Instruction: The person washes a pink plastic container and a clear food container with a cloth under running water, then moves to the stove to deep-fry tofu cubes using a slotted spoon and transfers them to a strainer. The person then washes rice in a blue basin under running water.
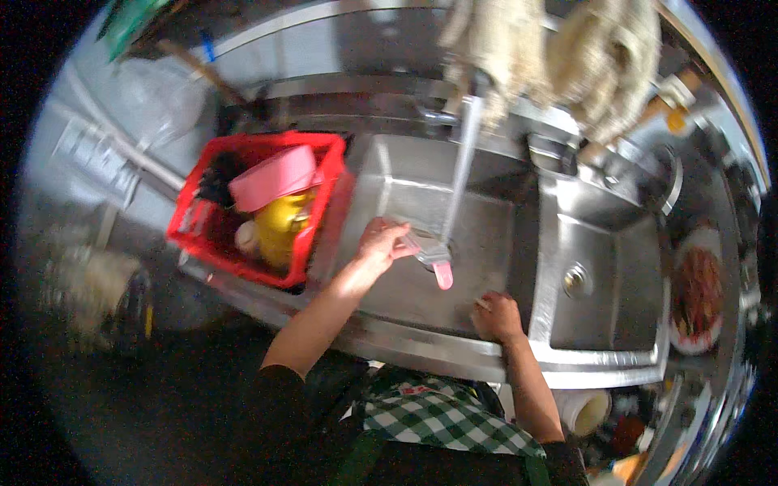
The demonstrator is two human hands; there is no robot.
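Note:
My left hand (385, 240) grips a small clear plastic item with a pink tip (444, 275) over the left basin of a stainless steel sink (480, 228). A long pale faucet spout or water stream (464, 170) reaches down to the item; blur hides which it is. To the right, my right hand (497, 316) is curled above the basin's front part. Something small and pale shows at its fingers, too blurred to name.
A red plastic crate (243, 254) with pink and yellow things stands left of the basin. A second basin (632, 273) lies right, with an oval dish of reddish food (699, 291) beyond it. Pale cloths (504, 42) hang over the back.

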